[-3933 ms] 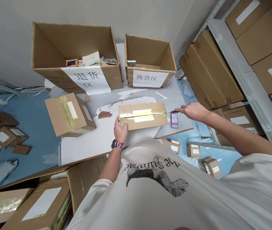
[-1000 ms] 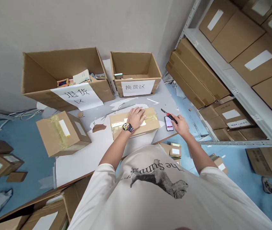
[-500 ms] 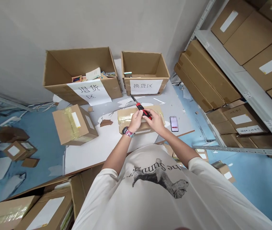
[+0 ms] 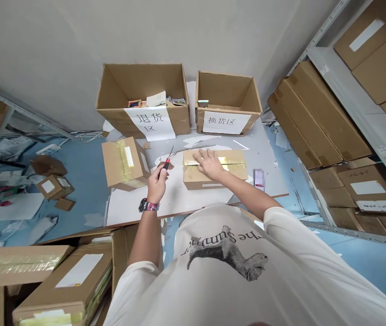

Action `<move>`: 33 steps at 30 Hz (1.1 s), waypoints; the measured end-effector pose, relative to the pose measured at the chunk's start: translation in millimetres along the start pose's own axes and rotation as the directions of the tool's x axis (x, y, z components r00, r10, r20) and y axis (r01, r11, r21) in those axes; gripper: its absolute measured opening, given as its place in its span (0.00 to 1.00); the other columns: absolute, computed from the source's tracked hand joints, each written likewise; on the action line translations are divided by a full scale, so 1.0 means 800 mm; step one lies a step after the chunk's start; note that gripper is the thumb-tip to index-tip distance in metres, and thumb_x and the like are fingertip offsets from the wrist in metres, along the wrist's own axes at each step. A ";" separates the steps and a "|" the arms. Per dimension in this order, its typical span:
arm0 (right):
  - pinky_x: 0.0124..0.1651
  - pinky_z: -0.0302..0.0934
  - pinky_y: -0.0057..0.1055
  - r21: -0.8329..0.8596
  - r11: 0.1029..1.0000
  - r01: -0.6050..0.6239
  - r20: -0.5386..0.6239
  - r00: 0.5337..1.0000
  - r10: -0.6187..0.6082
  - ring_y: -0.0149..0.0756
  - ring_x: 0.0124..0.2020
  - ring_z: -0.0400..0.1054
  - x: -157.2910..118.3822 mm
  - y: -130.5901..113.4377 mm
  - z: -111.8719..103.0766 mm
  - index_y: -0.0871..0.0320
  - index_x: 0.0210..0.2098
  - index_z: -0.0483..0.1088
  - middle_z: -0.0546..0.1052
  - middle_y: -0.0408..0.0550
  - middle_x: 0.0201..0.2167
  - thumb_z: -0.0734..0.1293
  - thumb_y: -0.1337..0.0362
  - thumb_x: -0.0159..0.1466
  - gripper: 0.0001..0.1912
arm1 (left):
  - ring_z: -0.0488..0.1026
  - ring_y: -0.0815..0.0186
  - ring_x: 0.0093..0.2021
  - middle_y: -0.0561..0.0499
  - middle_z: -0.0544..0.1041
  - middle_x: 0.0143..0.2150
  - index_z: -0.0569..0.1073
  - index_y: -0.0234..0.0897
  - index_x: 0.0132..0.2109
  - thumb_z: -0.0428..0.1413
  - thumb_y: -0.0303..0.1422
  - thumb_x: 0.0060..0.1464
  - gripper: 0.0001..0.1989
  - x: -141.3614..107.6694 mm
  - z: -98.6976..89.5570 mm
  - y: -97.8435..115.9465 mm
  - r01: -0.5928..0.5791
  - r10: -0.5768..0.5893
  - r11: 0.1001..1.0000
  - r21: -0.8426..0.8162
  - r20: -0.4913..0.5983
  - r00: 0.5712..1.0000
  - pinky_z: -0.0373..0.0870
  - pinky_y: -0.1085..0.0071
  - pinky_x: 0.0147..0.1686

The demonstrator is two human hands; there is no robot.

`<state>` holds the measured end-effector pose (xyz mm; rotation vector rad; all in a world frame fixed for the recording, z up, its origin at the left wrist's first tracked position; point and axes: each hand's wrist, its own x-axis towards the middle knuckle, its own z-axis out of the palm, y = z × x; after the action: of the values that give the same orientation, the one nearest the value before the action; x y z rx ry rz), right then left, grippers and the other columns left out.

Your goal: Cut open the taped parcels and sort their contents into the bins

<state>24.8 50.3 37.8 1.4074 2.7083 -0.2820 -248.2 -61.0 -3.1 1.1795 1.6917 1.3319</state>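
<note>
My left hand (image 4: 157,184), with a watch on its wrist, is closed around the handle of a red and black utility knife (image 4: 167,164). Its blade is out and points up and away from me. My right hand (image 4: 209,164) lies with fingers spread on top of a taped cardboard box (image 4: 196,181) in the middle of the table. Clear yellowish tape runs along the top of that box, which appears closed. A second taped box (image 4: 113,165) stands to the left of the knife.
Two open cartons with paper signs, a larger one (image 4: 111,117) holding books and a smaller one (image 4: 257,108), stand at the table's back. A phone (image 4: 258,179) lies right. Shelving (image 4: 329,63) with boxes is at right; more boxes (image 4: 87,299) sit at lower left.
The utility knife went from being held between both hands to my left hand alone, which moved left. My right hand flattened onto the box. The view shifted.
</note>
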 end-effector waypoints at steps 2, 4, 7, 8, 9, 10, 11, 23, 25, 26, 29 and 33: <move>0.81 0.51 0.74 -0.056 0.998 0.038 0.002 0.999 -0.038 0.73 0.82 0.58 0.001 0.003 0.005 0.55 0.87 0.60 0.59 0.66 0.88 0.60 0.60 0.82 0.36 | 0.83 0.56 0.41 0.45 0.86 0.41 0.86 0.38 0.62 0.58 0.62 0.72 0.33 -0.010 -0.022 -0.010 -0.043 0.032 0.987 0.152 0.071 0.997 0.82 0.60 0.46; 0.82 0.49 0.70 -0.074 0.993 0.091 -0.005 0.996 -0.092 0.71 0.80 0.61 0.001 0.009 0.008 0.57 0.87 0.60 0.60 0.68 0.88 0.58 0.60 0.84 0.35 | 0.85 0.51 0.49 0.42 0.90 0.49 0.86 0.39 0.63 0.57 0.59 0.73 0.32 -0.019 -0.037 -0.013 -0.124 0.086 0.955 0.270 0.148 0.985 0.82 0.56 0.54; 0.83 0.51 0.65 -0.021 0.990 0.137 -0.041 0.990 -0.138 0.66 0.76 0.65 0.003 0.020 0.011 0.58 0.85 0.64 0.64 0.67 0.86 0.59 0.58 0.85 0.33 | 0.85 0.47 0.57 0.40 0.90 0.58 0.87 0.42 0.65 0.56 0.55 0.75 0.28 -0.027 -0.050 -0.008 -0.246 0.139 0.882 0.401 0.279 0.950 0.80 0.54 0.59; 0.83 0.52 0.64 0.007 0.990 0.143 -0.060 0.988 -0.142 0.64 0.75 0.67 0.004 0.024 0.013 0.57 0.84 0.66 0.66 0.66 0.85 0.59 0.58 0.85 0.31 | 0.85 0.46 0.57 0.40 0.90 0.59 0.87 0.43 0.66 0.55 0.54 0.76 0.28 -0.027 -0.052 -0.005 -0.276 0.138 0.858 0.434 0.322 0.937 0.79 0.55 0.58; 0.83 0.53 0.64 0.033 0.988 0.148 -0.079 0.986 -0.145 0.63 0.74 0.68 0.005 0.026 0.014 0.56 0.82 0.68 0.68 0.65 0.84 0.59 0.58 0.85 0.30 | 0.86 0.46 0.56 0.41 0.90 0.58 0.87 0.44 0.67 0.55 0.54 0.76 0.28 -0.027 -0.053 -0.003 -0.301 0.132 0.833 0.464 0.362 0.923 0.79 0.56 0.57; 0.83 0.54 0.64 0.056 0.987 0.153 -0.096 0.984 -0.147 0.62 0.74 0.68 0.005 0.028 0.017 0.55 0.81 0.70 0.69 0.64 0.83 0.59 0.58 0.85 0.29 | 0.86 0.46 0.55 0.41 0.90 0.57 0.86 0.45 0.68 0.55 0.54 0.77 0.28 -0.026 -0.053 -0.001 -0.323 0.125 0.808 0.494 0.391 0.912 0.79 0.57 0.55; 0.82 0.54 0.65 0.074 0.985 0.157 -0.110 0.983 -0.149 0.62 0.74 0.69 0.005 0.030 0.019 0.54 0.80 0.71 0.71 0.64 0.82 0.59 0.58 0.85 0.28 | 0.85 0.46 0.55 0.40 0.90 0.56 0.86 0.45 0.69 0.55 0.54 0.77 0.28 -0.024 -0.052 0.000 -0.339 0.119 0.781 0.525 0.408 0.905 0.78 0.58 0.53; 0.83 0.54 0.66 0.102 0.984 0.146 -0.171 0.977 -0.128 0.64 0.78 0.66 -0.002 0.030 0.043 0.50 0.80 0.73 0.72 0.62 0.82 0.64 0.56 0.84 0.28 | 0.81 0.41 0.52 0.34 0.84 0.47 0.85 0.44 0.68 0.54 0.54 0.77 0.28 -0.014 -0.031 -0.010 -0.298 0.089 0.615 0.730 0.311 0.946 0.71 0.57 0.47; 0.83 0.54 0.66 0.114 0.981 0.156 -0.173 0.976 -0.135 0.64 0.78 0.66 -0.002 0.031 0.044 0.51 0.80 0.73 0.72 0.62 0.82 0.64 0.58 0.84 0.28 | 0.81 0.41 0.52 0.34 0.84 0.48 0.86 0.44 0.67 0.54 0.54 0.77 0.28 -0.012 -0.036 -0.013 -0.294 0.092 0.600 0.744 0.301 0.949 0.70 0.57 0.46; 0.83 0.54 0.67 0.120 0.979 0.162 -0.174 0.975 -0.140 0.64 0.78 0.66 -0.002 0.032 0.044 0.51 0.80 0.73 0.72 0.62 0.81 0.64 0.58 0.84 0.28 | 0.81 0.41 0.52 0.33 0.84 0.48 0.86 0.44 0.67 0.54 0.53 0.77 0.28 -0.009 -0.038 -0.014 -0.296 0.093 0.595 0.747 0.302 0.949 0.69 0.57 0.46; 0.83 0.53 0.68 0.136 0.974 0.179 -0.176 0.972 -0.154 0.64 0.78 0.67 -0.001 0.034 0.043 0.50 0.80 0.72 0.73 0.62 0.81 0.63 0.60 0.83 0.28 | 0.80 0.41 0.52 0.34 0.84 0.48 0.86 0.45 0.66 0.54 0.54 0.77 0.27 0.005 -0.041 -0.015 -0.321 0.105 0.595 0.737 0.324 0.940 0.69 0.57 0.45; 0.83 0.53 0.68 0.115 0.977 0.178 -0.159 0.974 -0.159 0.65 0.79 0.66 0.000 0.036 0.039 0.51 0.80 0.72 0.72 0.62 0.82 0.62 0.62 0.83 0.29 | 0.81 0.42 0.51 0.35 0.84 0.46 0.87 0.46 0.62 0.56 0.56 0.75 0.26 0.032 -0.041 -0.017 -0.355 0.107 0.617 0.702 0.372 0.922 0.70 0.57 0.48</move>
<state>47.9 60.0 3.9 1.2764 2.9882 -0.3836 -290.4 -49.9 -7.3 2.0291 1.9654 0.4594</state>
